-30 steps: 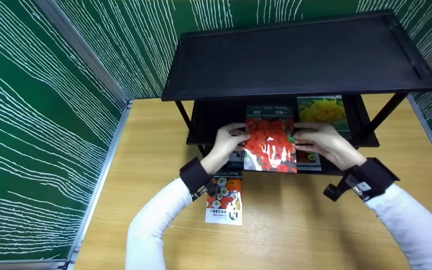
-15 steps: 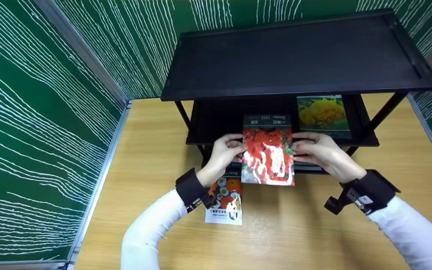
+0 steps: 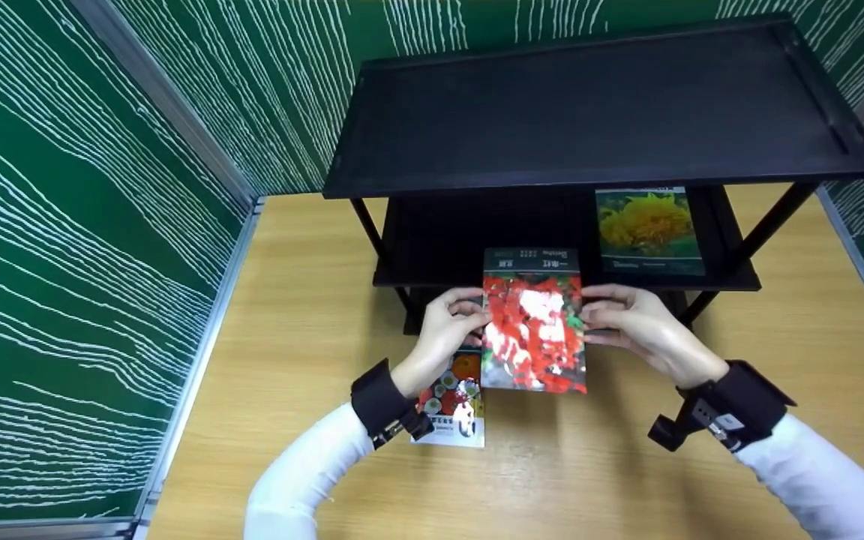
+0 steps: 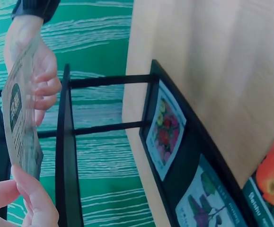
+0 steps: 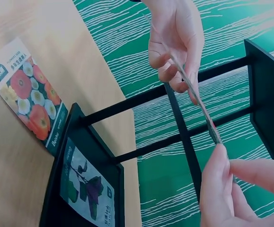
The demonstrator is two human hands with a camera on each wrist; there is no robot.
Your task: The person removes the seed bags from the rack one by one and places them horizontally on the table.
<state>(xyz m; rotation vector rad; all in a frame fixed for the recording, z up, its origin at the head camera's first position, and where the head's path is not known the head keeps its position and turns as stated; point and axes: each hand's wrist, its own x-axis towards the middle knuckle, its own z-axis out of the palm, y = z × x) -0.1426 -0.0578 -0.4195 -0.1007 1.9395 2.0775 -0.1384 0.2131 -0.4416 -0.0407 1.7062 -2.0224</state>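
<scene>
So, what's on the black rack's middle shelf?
A glossy packet picturing a yellow flower, at right. The black top shelf hides the back; the held red-flowered packet hides some front edge.

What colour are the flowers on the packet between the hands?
Red flowers, partly washed out by glare; clearest in the head view.

The packet (image 3: 533, 330) between the left hand (image 3: 441, 331) and right hand (image 3: 646, 326) is red-flowered; beyond them stand a black shelf (image 3: 597, 112) and white-streaked green wall (image 3: 282, 97).

White glare blazes across the glossy rectangular red-flower packet (image 3: 533, 334)! Soft shadows streak the light-brown wooden table (image 3: 552, 480), gloom fills the black tiered rack (image 3: 604, 112), and both wrist views look hazy.
</scene>
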